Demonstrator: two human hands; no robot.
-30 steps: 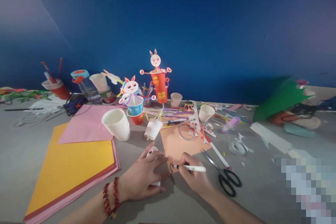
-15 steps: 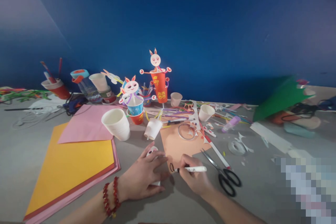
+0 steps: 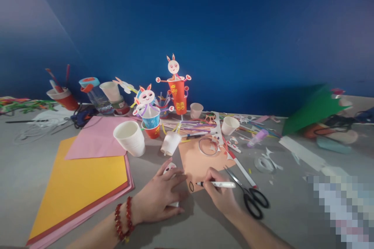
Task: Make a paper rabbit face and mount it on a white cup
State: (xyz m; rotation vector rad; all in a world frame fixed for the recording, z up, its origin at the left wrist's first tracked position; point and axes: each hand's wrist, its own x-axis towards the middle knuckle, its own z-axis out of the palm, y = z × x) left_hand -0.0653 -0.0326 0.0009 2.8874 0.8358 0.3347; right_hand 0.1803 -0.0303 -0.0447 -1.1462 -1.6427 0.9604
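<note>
My right hand (image 3: 220,194) grips a white marker (image 3: 217,184), its black tip just right of a small black oval (image 3: 191,186) drawn on the peach paper sheet (image 3: 201,165). My left hand (image 3: 159,196), a red bead bracelet (image 3: 121,218) on its wrist, lies flat with fingers spread, pressing the paper's left edge and covering a small white cutout (image 3: 169,168). A clear tape ring (image 3: 208,146) sits on the far part of the sheet.
Black-handled scissors (image 3: 251,196) lie right of my right hand. A stack of yellow and pink paper (image 3: 84,179) lies left. White paper cups (image 3: 130,138), bunny cup figures (image 3: 177,85), straws and paper scraps crowd the table's far side. Green paper (image 3: 312,111) stands at right.
The right hand finished the small oval and moved the marker tip slightly right and off it. The left hand stayed in place.
</note>
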